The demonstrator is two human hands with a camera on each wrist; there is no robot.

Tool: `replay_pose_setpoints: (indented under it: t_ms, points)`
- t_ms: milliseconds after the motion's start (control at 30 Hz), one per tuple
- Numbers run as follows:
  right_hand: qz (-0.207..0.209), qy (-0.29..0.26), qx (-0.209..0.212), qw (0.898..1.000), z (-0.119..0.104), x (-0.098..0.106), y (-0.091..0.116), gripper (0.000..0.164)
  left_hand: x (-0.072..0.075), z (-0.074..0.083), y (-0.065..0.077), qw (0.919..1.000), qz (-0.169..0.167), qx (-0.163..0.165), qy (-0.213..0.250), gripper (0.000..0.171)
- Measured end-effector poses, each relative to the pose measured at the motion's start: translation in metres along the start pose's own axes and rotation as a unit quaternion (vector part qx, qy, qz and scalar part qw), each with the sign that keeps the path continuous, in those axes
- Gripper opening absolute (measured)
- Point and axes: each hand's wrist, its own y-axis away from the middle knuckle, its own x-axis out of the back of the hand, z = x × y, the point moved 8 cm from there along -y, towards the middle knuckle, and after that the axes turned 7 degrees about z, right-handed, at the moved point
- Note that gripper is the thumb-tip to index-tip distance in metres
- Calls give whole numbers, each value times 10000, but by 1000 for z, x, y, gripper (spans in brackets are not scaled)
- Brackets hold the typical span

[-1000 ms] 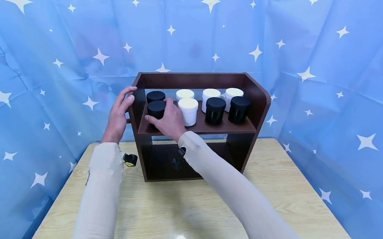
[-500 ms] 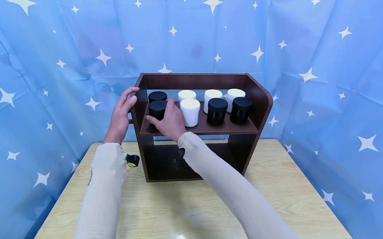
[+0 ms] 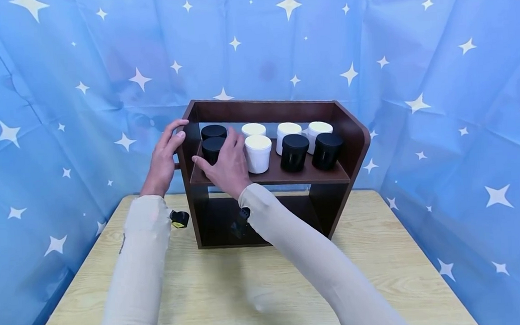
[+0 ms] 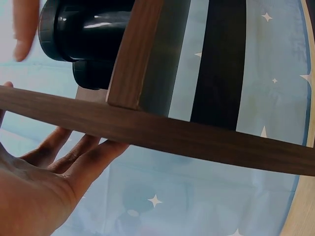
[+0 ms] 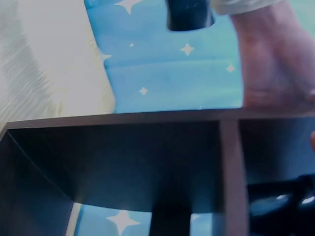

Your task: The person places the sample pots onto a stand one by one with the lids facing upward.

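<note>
A dark brown two-tier shelf rack (image 3: 265, 181) stands on the table. My left hand (image 3: 161, 156) holds its left side panel (image 4: 147, 128), fingers along the outside and thumb at the front edge. At the left end of the upper tier, my right hand (image 3: 226, 167) is spread beside the front black jar (image 3: 212, 149), thumb and fingers apart from it. Behind that jar stands another black jar (image 3: 214, 131). Just right of my right hand is a white jar (image 3: 258, 155), with a second white jar (image 3: 253, 129) behind it.
Two black jars (image 3: 294, 153) stand in front of two white jars (image 3: 288, 131) on the right of the upper tier. The lower tier (image 3: 289, 208) lies beneath. A light wood table (image 3: 232, 293) carries the rack, and a blue star-patterned curtain (image 3: 261, 43) surrounds it.
My right hand was around the front left black jar; its fingers have now spread and drawn slightly back toward me. The left hand has stayed on the side panel.
</note>
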Motion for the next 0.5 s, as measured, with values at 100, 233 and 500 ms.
replay_pose_setpoints:
  t_ms: [100, 233, 500]
  points:
    - [105, -20, 217, 9997, -12, 8, 0, 99, 2, -1, -3, 10000, 28, -17, -19, 46]
    - [88, -42, 591, 9982, -26, 20, 7, 98, 5, -2, -4, 10000, 22, -32, -78, 47]
    - [283, 198, 1887, 9814, -19, 70, 60, 91, 14, -4, 11, 9955, -316, 97, -885, 51]
